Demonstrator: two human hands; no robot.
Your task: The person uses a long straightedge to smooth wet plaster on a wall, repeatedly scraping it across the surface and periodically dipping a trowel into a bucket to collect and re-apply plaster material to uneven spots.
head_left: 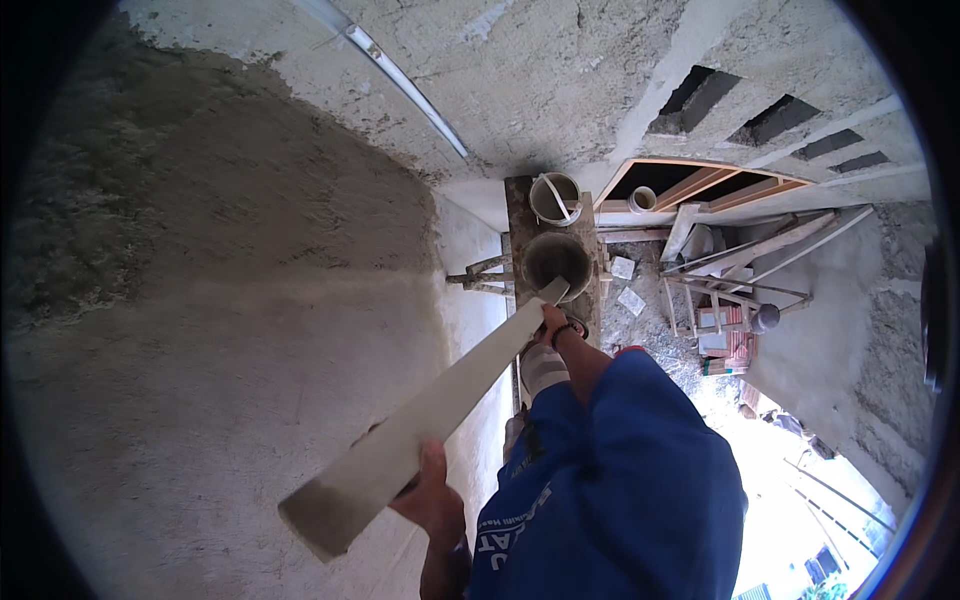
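Both hands hold a long, pale plasterer's straightedge, which slants across the picture in front of the blue shirt. My left hand grips it near its wide, damp-looking end at the lower left, thumb on the upper face and fingers partly hidden behind. Closed around its narrow far part is my right hand, with a dark band at the wrist. The far tip of the straightedge reaches over the rim of a dark round bucket on a plank scaffold. What the bucket holds is hard to make out.
To the left rises a wall with darker, wet-looking plaster higher up. Another bucket with a stick across it stands farther along the planks. Below on the right are a wooden trestle, stacked tiles and rubble. A tube light hangs overhead.
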